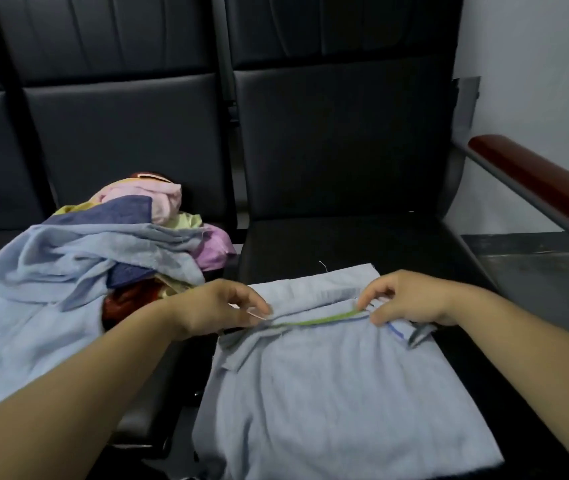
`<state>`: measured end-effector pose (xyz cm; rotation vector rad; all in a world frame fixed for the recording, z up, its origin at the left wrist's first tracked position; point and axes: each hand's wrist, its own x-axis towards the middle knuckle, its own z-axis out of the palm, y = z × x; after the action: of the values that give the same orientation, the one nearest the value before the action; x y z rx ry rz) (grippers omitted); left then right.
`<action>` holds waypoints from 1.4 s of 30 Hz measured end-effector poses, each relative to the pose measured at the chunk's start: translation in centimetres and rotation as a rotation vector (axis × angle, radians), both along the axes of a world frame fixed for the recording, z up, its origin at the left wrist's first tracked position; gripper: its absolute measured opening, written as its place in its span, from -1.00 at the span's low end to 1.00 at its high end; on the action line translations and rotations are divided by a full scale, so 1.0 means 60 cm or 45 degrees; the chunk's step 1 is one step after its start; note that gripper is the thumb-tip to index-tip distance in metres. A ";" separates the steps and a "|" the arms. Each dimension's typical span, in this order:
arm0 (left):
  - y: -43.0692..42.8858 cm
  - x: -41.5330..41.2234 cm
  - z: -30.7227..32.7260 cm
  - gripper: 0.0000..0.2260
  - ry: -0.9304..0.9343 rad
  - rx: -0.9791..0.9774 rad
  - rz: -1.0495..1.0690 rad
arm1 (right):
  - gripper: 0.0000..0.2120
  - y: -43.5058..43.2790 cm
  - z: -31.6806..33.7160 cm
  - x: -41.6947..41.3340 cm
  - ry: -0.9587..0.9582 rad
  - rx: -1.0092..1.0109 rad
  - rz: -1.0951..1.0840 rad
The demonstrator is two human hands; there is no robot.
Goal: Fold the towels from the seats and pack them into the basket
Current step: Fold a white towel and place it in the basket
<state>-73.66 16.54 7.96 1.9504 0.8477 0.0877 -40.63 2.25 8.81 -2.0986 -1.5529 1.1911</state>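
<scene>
The left hand [219,308] reaches in from the lower left, with its thumb and forefinger pinched on a raised fold of a pale blue rectangular cloth towel [328,393]. The right hand [404,299] comes in from the lower right, fingers curled, and pinches the same fold further along. A thin green stitched stripe [314,321] runs along the fold between the two hands. A short blue stripe [395,330] shows just under the right hand.

The towel lies mostly flat on the right-hand seat of a black padded bench [345,244]. It covers the front part of that seat, and its near end reaches the front edge. The rear part of the seat behind the fold is bare.

A loose pile of towels [103,251] sits on the next seat to the left. A large crumpled pale blue towel [33,306] is draped over the front of the pile, beside the left forearm. Pink [168,199], dark blue [123,211], yellow [186,221], lilac [215,247] and dark red [127,299] cloths show above and beneath it.

At the right end of the bench is a reddish-brown wooden armrest [535,181] on a grey metal frame, with a white wall [535,64] behind it.
</scene>
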 end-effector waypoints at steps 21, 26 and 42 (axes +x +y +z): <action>0.074 0.018 -0.030 -0.94 0.210 0.331 0.431 | -0.81 0.109 -0.071 0.016 -0.262 0.404 -0.294; 0.077 0.037 -0.038 -0.95 0.258 0.487 0.346 | -0.84 0.109 -0.069 0.026 -0.396 0.362 -0.323; 0.088 0.030 -0.043 -0.94 0.279 0.490 0.345 | -0.77 0.103 -0.070 0.028 -0.363 0.513 -0.460</action>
<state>-71.83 21.83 5.38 2.2163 1.3173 0.2130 -38.96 8.41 4.59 -2.2011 -1.3008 0.4314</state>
